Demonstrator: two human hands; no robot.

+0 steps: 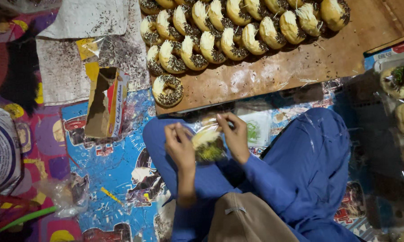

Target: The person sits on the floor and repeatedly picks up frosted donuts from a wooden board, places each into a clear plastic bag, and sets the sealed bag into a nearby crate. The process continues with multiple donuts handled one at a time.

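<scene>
Doughnut (207, 144) with pale and green topping is sitting over your lap, near the middle of the view, inside a clear plastic bag (211, 123) that you are gripping with both hands. Your left hand (179, 145) is pinching the bag's left edge with the fingers narrowed on the film; your right hand (234, 134) is pinching the top right edge, thumb and fingers closed on the plastic. You are doing well to keep both pinches on the film alone, since the topping looks loose and would probably smear if the plastic were pressed onto it. Holding the doughnut level should keep the sprinkles in place.

Just beyond your hands, the near edge of the wooden board (273, 76) is running across the scene, with rows of sprinkled doughnuts (220, 27) on its far part and a single chocolate-sprinkled doughnut (168, 89) right at its near left corner, so you are working with little room on the far side. To the left, an open cardboard box (107, 104) is lying on the patterned blue mat (112, 175), which is offering freer room there. To the right, already bagged doughnuts (401, 103) are crowding the edge of view.
</scene>
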